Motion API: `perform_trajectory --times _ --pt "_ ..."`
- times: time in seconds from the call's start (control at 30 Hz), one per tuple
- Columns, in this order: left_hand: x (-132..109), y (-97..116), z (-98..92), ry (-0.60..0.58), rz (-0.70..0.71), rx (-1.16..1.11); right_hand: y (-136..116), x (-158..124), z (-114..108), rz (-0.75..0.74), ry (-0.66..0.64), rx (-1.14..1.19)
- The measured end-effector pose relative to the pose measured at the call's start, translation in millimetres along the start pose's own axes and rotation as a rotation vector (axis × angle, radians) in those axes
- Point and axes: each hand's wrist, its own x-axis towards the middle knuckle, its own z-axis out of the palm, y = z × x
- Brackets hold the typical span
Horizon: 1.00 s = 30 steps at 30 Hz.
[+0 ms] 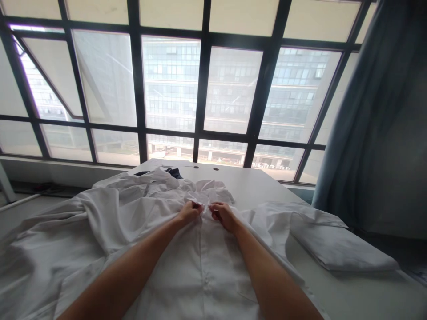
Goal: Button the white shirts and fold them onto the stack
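A white shirt-like garment [180, 275] with a front placket lies spread over the table in front of me, its collar end away from me. At the collar, my left hand [191, 212] pinches one side of the front edge. Close beside it, my right hand [223, 215] pinches the opposite side with curled fingers. A small gap separates the two hands. Whether a button sits between the fingers is too small to make out. Below them the placket runs straight toward me, and the fabric spreads in loose folds to the left.
Crumpled white cloth [160, 184] lies beyond the garment, with a dark item [174, 173] behind it. A folded white garment [340, 246] rests on the right of the white table [247, 182]. Large framed windows [171, 84] stand behind, and a grey-blue curtain [363, 124] hangs at right.
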Motion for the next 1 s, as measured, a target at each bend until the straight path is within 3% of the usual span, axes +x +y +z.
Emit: perform_trajectory --times 0.13,0.3,0.57,0.73,1.0 --pt "0 -3 -1.3 -0.001 0.033 0.037 4 2 4 0.029 -0.078 0.051" --pt "-2 -7 -2.4 -0.071 0.024 -0.023 15 9 6 -0.008 -0.073 0.018" --pt "-3 -3 -4.0 -0.095 0.039 0.087 24 12 5 -0.081 -0.049 -0.081" --pt "-9 3 -5.8 -0.019 0.072 0.171 25 11 4 -0.108 -0.04 -0.123" --pt "-17 10 -2.9 0.021 0.056 0.151 24 9 6 -0.095 -0.004 0.001"
